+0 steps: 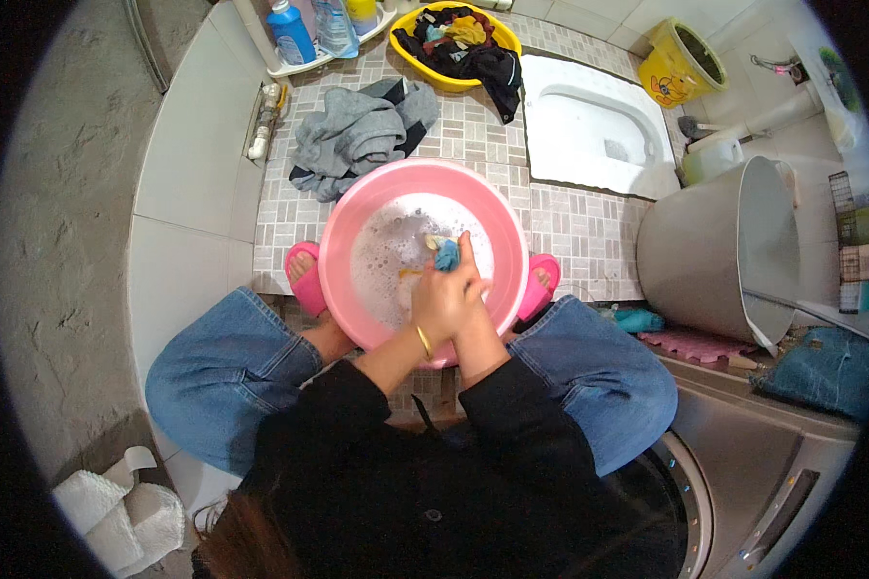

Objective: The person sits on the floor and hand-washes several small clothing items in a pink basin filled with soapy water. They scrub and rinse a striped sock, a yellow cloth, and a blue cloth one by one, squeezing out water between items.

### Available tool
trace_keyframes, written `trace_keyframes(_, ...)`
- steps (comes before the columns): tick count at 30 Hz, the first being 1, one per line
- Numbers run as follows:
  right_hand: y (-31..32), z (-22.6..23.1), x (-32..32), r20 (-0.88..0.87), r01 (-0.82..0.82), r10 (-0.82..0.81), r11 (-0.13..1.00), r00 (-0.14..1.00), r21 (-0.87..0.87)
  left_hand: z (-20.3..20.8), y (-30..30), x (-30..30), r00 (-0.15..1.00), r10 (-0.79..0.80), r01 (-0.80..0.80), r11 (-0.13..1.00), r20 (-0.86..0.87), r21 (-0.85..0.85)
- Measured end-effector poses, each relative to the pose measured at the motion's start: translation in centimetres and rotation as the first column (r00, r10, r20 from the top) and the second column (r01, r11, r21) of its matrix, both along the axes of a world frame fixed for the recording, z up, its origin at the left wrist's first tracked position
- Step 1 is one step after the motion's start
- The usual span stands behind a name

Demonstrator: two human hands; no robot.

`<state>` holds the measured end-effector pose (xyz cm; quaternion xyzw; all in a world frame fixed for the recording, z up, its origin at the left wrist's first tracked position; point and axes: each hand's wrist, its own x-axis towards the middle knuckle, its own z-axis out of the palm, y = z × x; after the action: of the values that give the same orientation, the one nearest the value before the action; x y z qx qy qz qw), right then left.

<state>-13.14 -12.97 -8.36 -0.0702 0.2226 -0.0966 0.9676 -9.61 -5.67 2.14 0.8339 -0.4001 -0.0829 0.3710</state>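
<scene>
Over a pink basin (505,220) of sudsy, greyish water, my two hands are pressed together. My left hand (438,301), with a gold bangle at its wrist, is closed and overlaps my right hand (470,280). Between them a small blue cloth (447,256) pokes out, with a pale yellowish bit of fabric beside it; its kind cannot be made out. The right hand is closed on this cloth too, though one of its fingers points forward. Just under the hands, something pale and yellowish lies partly in the foam.
Beyond the basin lie a heap of grey clothes (357,133) and a yellow tub (508,37) of dark laundry. A squat toilet (589,179), a yellow bucket (668,77) and a large grey bin (690,246) stand to the right. Bottles (292,35) fill a shelf at the back left.
</scene>
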Motion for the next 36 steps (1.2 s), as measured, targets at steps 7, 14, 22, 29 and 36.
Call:
trace_keyframes(7, 3.3, 7.8, 3.7, -0.404, 0.105, -0.174, 0.977, 0.898, -0.188, -1.9, -0.5, 6.0, 0.988, 0.15, -0.152, 0.967, 0.026, 0.207)
trace_keyframes(14, 1.9, 1.9, 1.8, -0.236, 0.165, -0.154, 0.986, 0.959, 0.03, -6.3, -0.4, 2.0, 0.95, 0.004, -0.044, 0.992, 0.313, 0.121)
trace_keyframes(22, 1.0, 6.9, 2.4, -0.098, -0.02, 0.037, 0.985, 0.994, 0.171, -0.2, 0.5, 1.9, 0.919, -0.161, 0.027, 0.937, 0.36, 0.349)
trace_keyframes(29, 1.7, 6.4, 4.1, -0.288, 0.081, -0.074, 0.997, 0.955, 0.015, -2.5, 0.0, 5.5, 0.9, -0.064, -0.064, 0.959, 0.43, 0.277)
trace_keyframes(36, 2.1, 6.4, 2.4, -0.346, 0.039, -0.055, 0.998, 0.937, -0.055, -0.3, 0.1, 2.5, 0.969, 0.081, -0.124, 0.976, 0.232, 0.177)
